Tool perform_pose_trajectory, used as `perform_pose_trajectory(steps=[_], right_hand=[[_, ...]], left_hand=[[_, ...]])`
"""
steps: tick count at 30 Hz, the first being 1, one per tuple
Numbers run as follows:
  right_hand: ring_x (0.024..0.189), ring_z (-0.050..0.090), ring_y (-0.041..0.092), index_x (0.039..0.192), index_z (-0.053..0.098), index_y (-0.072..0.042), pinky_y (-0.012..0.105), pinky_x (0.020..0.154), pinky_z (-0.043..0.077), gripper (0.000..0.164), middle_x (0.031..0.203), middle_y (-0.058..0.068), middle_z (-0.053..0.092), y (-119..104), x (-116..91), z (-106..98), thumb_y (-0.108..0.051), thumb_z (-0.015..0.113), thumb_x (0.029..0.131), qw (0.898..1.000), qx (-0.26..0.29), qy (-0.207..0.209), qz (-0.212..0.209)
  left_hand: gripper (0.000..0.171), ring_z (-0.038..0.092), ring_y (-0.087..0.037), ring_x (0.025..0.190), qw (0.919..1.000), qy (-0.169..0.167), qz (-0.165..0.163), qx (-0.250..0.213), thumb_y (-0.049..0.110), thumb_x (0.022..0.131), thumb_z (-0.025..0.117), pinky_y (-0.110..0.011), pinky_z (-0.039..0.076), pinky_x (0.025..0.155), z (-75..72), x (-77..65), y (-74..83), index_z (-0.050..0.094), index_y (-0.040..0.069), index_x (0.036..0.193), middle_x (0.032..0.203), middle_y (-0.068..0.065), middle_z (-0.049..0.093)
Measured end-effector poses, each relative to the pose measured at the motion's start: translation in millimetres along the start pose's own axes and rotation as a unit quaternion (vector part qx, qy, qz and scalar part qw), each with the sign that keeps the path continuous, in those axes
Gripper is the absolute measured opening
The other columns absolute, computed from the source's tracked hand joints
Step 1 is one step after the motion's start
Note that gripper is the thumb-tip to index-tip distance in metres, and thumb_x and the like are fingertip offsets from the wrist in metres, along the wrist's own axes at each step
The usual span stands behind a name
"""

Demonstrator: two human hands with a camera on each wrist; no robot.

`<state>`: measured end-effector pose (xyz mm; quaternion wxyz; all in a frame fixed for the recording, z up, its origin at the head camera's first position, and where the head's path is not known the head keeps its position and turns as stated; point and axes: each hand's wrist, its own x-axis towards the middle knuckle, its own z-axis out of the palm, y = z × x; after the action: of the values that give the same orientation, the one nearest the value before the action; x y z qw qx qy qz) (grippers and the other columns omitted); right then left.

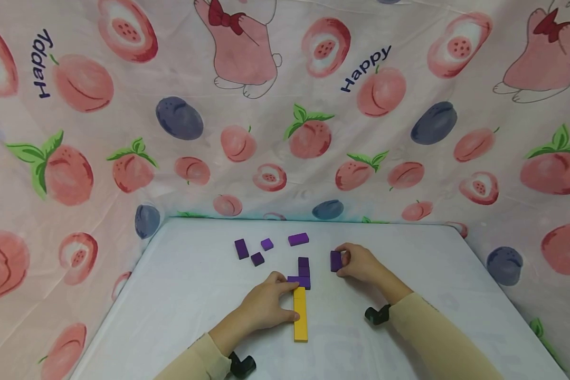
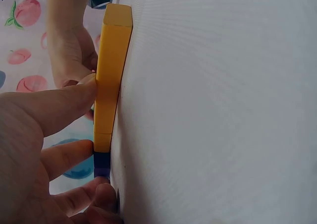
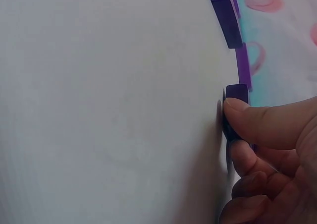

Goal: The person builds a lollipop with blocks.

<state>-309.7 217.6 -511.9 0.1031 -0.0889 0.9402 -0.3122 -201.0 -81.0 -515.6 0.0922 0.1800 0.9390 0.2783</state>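
Note:
My left hand [image 1: 264,303] rests beside a row of blocks near the middle of the table. Its thumb touches the left side of a long yellow block [image 1: 301,324], and its index fingertip touches a purple block [image 1: 305,279] lying across the row's far end. Beyond that, more purple blocks [image 1: 303,266] continue the row. To the right, my right hand [image 1: 361,264] pinches a separate purple block [image 1: 334,261] between thumb and fingers. In the right wrist view this block [image 3: 237,92] is close to the white surface; whether it touches cannot be told.
Farther back on the white table [image 1: 195,295] lie loose purple pieces: a dark oblong block [image 1: 241,249], two small blocks [image 1: 267,244] and a brighter oblong block [image 1: 298,239]. A fruit-patterned cloth [image 1: 275,121] hangs behind. Black devices [image 1: 377,315] sit at both wrists.

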Motion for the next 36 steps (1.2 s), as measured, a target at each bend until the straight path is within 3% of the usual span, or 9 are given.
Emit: perform_pose_trajectory(steps=[36], right_hand=[[0.082, 0.057, 0.019, 0.137, 0.067, -0.012, 0.032, 0.078, 0.053, 0.061, 0.089, 0.002, 0.062, -34, 0, 31, -0.01, 0.093, 0.081, 1.0, 0.008, -0.014, -0.011]], left_hand=[[0.074, 0.065, -0.02, 0.111, 1.0, 0.005, 0.006, 0.003, 0.052, 0.081, 0.091, -0.045, 0.057, 0.099, 0.7, 0.5, -1.2, 0.068, 0.029, 0.147, 0.139, -0.003, 0.06]])
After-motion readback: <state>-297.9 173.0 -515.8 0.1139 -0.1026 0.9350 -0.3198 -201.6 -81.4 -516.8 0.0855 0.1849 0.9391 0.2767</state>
